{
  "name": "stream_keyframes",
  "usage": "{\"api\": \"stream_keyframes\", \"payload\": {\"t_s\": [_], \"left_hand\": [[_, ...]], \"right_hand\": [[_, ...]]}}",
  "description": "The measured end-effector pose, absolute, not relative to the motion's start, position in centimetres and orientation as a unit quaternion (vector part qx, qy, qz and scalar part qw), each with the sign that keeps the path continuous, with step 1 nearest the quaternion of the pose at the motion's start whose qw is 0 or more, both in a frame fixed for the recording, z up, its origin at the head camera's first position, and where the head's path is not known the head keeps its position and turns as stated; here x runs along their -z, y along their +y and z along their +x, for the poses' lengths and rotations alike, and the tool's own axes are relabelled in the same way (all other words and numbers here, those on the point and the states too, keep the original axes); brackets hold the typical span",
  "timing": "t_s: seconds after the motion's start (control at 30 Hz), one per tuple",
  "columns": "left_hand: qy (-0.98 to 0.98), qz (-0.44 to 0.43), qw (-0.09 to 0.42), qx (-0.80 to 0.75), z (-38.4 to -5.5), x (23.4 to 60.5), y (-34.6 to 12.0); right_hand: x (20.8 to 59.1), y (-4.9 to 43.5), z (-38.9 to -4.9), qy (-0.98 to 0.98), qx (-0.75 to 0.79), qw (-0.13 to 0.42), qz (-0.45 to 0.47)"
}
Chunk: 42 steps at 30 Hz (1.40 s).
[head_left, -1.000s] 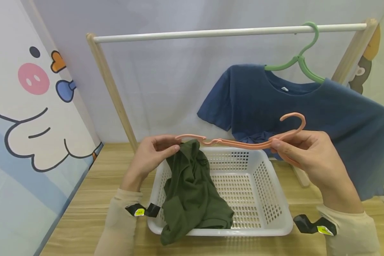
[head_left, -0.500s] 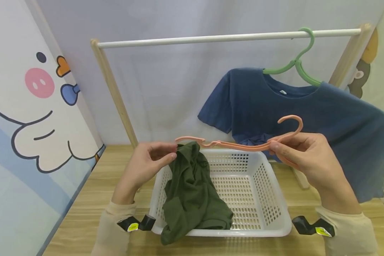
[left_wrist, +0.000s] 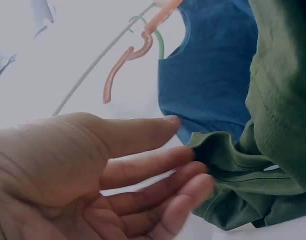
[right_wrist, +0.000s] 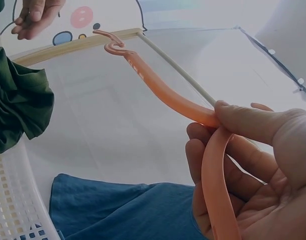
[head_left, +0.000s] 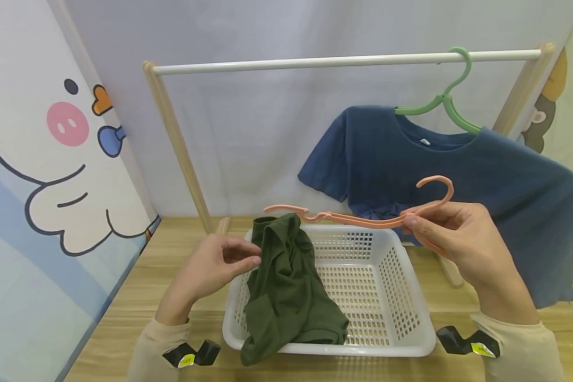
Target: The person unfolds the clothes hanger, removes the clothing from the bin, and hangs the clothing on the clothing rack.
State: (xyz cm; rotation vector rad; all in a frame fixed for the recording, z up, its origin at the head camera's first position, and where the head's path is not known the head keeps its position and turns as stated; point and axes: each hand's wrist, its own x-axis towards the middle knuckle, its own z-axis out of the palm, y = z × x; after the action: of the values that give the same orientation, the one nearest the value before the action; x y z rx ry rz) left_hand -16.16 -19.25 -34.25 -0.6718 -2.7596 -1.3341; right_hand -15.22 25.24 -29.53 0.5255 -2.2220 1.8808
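Note:
A peach clothes hanger (head_left: 358, 219) is pinched near its hook between the thumb and fingers of my right hand (head_left: 463, 239), above the basket's back rim. In the right wrist view the hanger (right_wrist: 165, 95) has a small notched hook at its far arm end. My left hand (head_left: 215, 268) is beside a dark green garment (head_left: 291, 286); its thumb and fingers are apart, with nothing between them. The left wrist view has the fingertips of that hand (left_wrist: 68, 170) right at the garment's folds (left_wrist: 283, 100). The garment lies crumpled in a white basket (head_left: 358, 349), draped over its front rim.
Behind the basket stands a rack with a white rod (head_left: 286, 63) and wooden posts (head_left: 179, 148). A blue T-shirt (head_left: 410, 170) hangs at its right on a green hanger (head_left: 458, 114). A cartoon-printed panel (head_left: 67, 175) is at the left of the wooden table (head_left: 124, 318).
My left hand has let go of the green garment's top edge and moved down and left. The right hand still holds the hanger, almost in place. The head view has shifted slightly.

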Motion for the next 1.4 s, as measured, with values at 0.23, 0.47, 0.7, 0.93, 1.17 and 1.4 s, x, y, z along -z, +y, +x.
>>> {"api": "stream_keyframes", "payload": {"t_s": [0.23, 0.47, 0.7, 0.93, 1.17, 1.4], "left_hand": [[-0.913, -0.193, -0.007, 0.359, -15.6, 34.8, -18.6], [-0.920, -0.166, -0.011, 0.356, -16.2, 35.8, -17.5], [-0.919, -0.108, 0.001, 0.379, -16.9, 36.7, -16.6], [-0.905, -0.101, 0.007, 0.414, -17.3, 37.0, -16.6], [-0.861, -0.130, 0.015, 0.492, -17.4, 36.4, -17.0], [-0.816, -0.159, 0.084, 0.549, -17.8, 34.7, -15.9]], "right_hand": [[29.9, 25.1, -15.3, -0.737, -0.644, 0.082, 0.189], [30.0, 24.9, -15.2, -0.739, -0.638, 0.080, 0.199], [30.0, 24.8, -15.4, -0.730, -0.646, 0.078, 0.210], [30.2, 24.6, -15.6, -0.724, -0.653, 0.073, 0.210], [30.0, 24.5, -15.5, -0.728, -0.648, 0.073, 0.212], [29.9, 24.4, -15.7, -0.729, -0.646, 0.080, 0.211]]}}
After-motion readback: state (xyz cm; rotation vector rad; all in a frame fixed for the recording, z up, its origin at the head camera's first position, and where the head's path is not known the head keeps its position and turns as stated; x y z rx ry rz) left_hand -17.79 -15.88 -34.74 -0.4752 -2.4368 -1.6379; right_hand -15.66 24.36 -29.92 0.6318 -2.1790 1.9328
